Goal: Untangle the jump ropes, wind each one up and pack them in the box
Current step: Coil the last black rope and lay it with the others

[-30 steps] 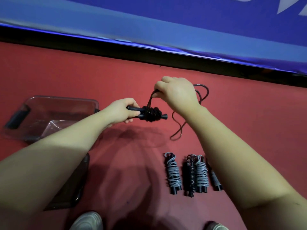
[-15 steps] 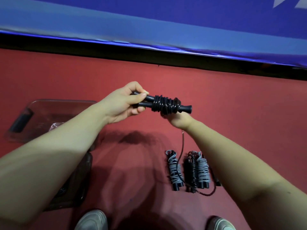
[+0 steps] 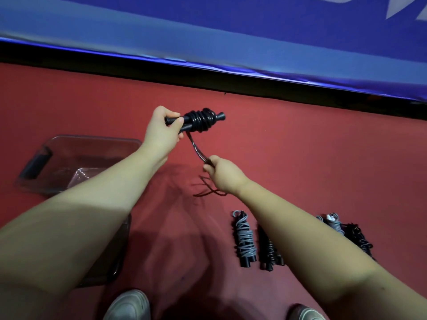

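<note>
My left hand (image 3: 161, 132) grips the two black handles of a black jump rope (image 3: 201, 120), held level above the red floor, with several turns of cord wound around them. The cord's loose end runs down from the coil to my right hand (image 3: 223, 173), which pinches it; a short tail loops below that hand. A clear plastic box (image 3: 76, 158) with a dark handle sits on the floor at the left, partly behind my left forearm. Wound ropes lie on the floor at the lower right: a grey one (image 3: 245, 239), a black one (image 3: 269, 250), and more (image 3: 346, 232) behind my right forearm.
The red floor (image 3: 300, 158) ends at a black strip and a blue banner wall (image 3: 208, 31) ahead. A dark lid (image 3: 115, 262) lies under my left arm beside the box. My two shoes (image 3: 129, 306) show at the bottom edge.
My right hand left the underside of the coil and dropped down and right, now pulling the cord's end taut. The loose loop lifted off the wound ropes. The left hand stayed on the handles.
</note>
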The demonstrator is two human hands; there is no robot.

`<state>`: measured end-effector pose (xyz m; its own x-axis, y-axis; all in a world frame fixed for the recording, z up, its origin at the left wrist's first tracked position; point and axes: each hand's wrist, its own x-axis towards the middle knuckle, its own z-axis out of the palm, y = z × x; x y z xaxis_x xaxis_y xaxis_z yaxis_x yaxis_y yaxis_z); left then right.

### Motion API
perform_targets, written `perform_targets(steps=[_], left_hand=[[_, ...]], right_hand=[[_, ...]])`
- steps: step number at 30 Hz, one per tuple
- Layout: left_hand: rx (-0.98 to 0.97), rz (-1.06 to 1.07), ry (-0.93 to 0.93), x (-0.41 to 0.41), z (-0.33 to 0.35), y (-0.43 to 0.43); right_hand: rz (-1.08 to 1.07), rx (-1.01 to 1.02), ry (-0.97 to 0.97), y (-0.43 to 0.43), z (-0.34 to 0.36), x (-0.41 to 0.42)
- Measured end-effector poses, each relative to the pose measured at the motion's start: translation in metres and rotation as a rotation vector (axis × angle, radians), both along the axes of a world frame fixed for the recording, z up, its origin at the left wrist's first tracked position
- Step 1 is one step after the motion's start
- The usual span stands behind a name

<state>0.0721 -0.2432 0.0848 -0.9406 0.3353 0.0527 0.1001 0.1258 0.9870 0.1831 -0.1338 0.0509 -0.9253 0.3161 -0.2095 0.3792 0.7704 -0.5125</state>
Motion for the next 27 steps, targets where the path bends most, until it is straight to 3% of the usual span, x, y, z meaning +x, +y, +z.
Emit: perform_targets(steps=[7, 11, 14, 19, 23, 27], left_hand=[[-0.384, -0.032, 0.318, -0.011, -0.019, -0.006], [-0.44, -0.24, 0.42, -0.006, -0.019, -0.013], [-0.426, -0.385, 0.352, 0.002, -0.013, -0.017], [-0.263, -0.613, 0.008, 0.012, 0.01, -0.022], [-0.24, -0.896, -0.088, 0.019, 0.021, -0.018], [-0.108, -0.96, -0.182, 0.028, 0.027, -0.012]], right_hand=[[0.188, 0.672, 0.191, -0.02, 0.044, 0.005], [0.252, 0.778, 0.251, -0.007, 0.076, 0.002], [0.244, 0.734, 0.204, 0.02, 0.089, -0.004], [0.262, 0.444, 0.088, 0.065, 0.1, 0.002], [0.324, 0.229, 0.052, 0.073, 0.101, 0.004], [0.319, 0.016, 0.055, 0.073, 0.089, 0.001]])
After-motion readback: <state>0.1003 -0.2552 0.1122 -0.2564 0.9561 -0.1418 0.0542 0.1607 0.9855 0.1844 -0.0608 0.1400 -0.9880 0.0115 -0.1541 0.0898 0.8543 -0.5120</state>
